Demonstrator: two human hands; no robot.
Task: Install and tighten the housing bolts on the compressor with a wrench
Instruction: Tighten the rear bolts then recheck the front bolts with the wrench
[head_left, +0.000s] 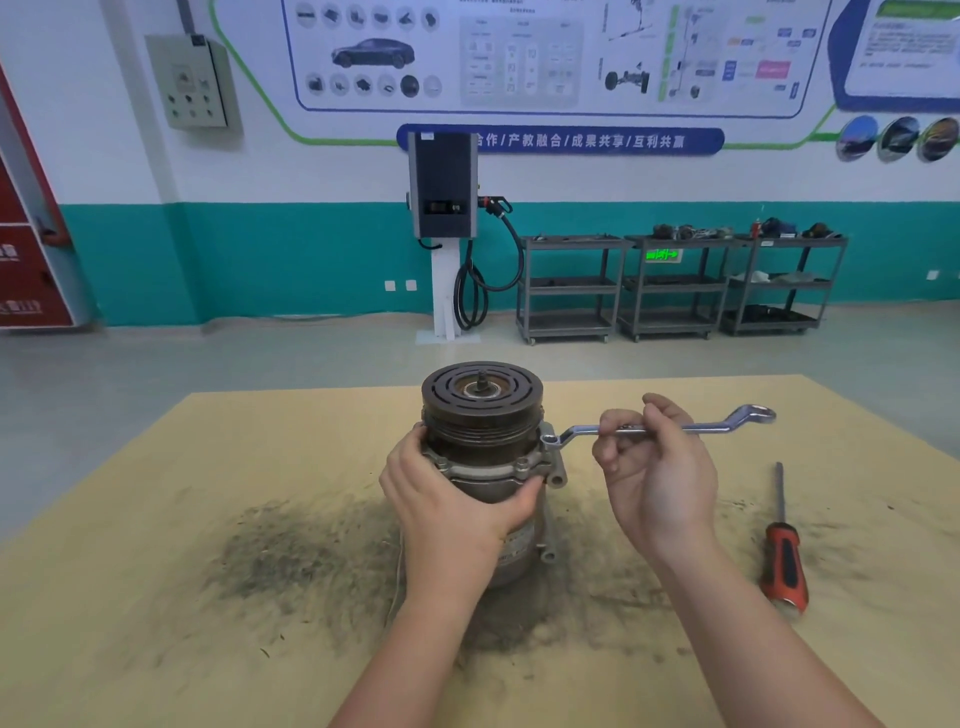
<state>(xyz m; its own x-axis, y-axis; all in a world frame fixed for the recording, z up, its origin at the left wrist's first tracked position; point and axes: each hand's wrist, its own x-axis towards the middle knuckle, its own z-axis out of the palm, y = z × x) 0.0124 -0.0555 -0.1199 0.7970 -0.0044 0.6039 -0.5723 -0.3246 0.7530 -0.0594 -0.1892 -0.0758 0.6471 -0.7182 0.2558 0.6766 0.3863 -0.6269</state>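
Both forearms run off the bottom edge. On the stained tan table (156, 519), the left hand (447, 499) wraps curled fingers round the upright compressor (483, 447), hiding its lower body and label. The right hand (654, 467) pinches the shank of an offset ring wrench (660, 427), whose near ring sits on a housing bolt (551, 440). A red-handled screwdriver (783, 551) lies right. A wall banner (561, 140) reads 合作/产教融合/成果共享/互利共赢.

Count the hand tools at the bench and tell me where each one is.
2. The wrench is held in the right hand, its near ring at the compressor flange. The screwdriver lies on the table, far right.
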